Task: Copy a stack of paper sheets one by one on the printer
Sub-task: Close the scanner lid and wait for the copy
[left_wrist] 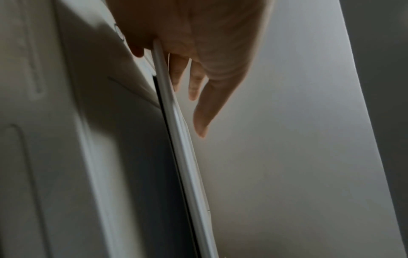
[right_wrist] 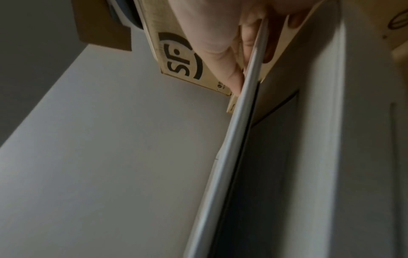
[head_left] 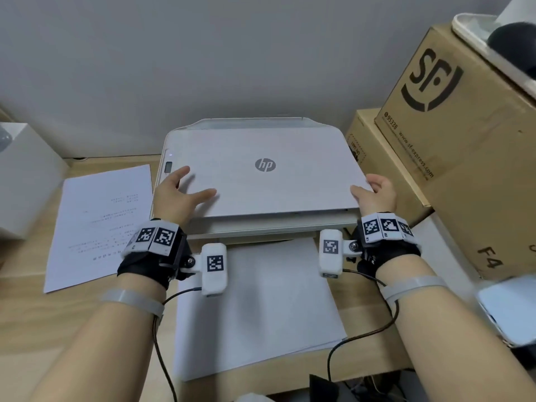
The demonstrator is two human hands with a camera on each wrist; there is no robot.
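Note:
The white HP printer (head_left: 261, 227) stands on the wooden desk. Its lid (head_left: 261, 181) is lifted a little, and the wrist views show a dark gap under its edge (left_wrist: 187, 157) (right_wrist: 232, 139). My left hand (head_left: 185, 190) holds the lid's front left corner, with straight fingers (left_wrist: 207, 104) on top and one digit under the edge. My right hand (head_left: 374, 192) grips the front right corner, thumb on top and fingers (right_wrist: 249, 38) curled beneath. A printed sheet (head_left: 98, 224) lies left of the printer. Blank-looking sheets (head_left: 255, 300) lie in front of it.
Stacked cardboard boxes (head_left: 464, 140) crowd the printer's right side, close to my right hand. A white box (head_left: 26, 175) stands at the far left. A white device (head_left: 507, 309) sits at the right edge. The grey wall (head_left: 203, 53) is just behind the printer.

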